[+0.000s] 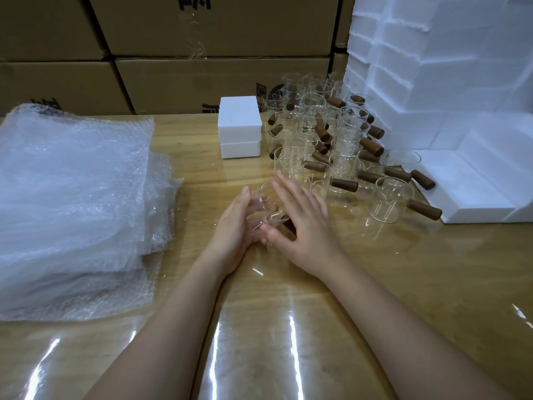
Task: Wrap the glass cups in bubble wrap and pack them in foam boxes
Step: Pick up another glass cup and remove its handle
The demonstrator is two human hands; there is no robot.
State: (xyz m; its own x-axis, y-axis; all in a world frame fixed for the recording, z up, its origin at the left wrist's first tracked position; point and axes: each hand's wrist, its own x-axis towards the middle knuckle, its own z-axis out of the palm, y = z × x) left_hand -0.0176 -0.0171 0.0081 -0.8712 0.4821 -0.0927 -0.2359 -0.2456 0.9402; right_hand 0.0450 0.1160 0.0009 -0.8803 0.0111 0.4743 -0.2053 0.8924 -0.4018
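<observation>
A glossy wooden desk [288,298] stands before stacked cardboard cartons [202,30]. Bubble wrap sheets [72,197] pile along its left edge. Two small foam boxes [239,125] sit toward the far edge, wooden-handled cups [331,140] cluster just beside them, and foam blocks [447,82] fill the far right corner. At mid-desk the left hand [235,226] cradles a glass cup [269,210] lying on its side, fingers curled under it. The right hand [305,223] lies over the cup, fingers straight and slightly spread.
</observation>
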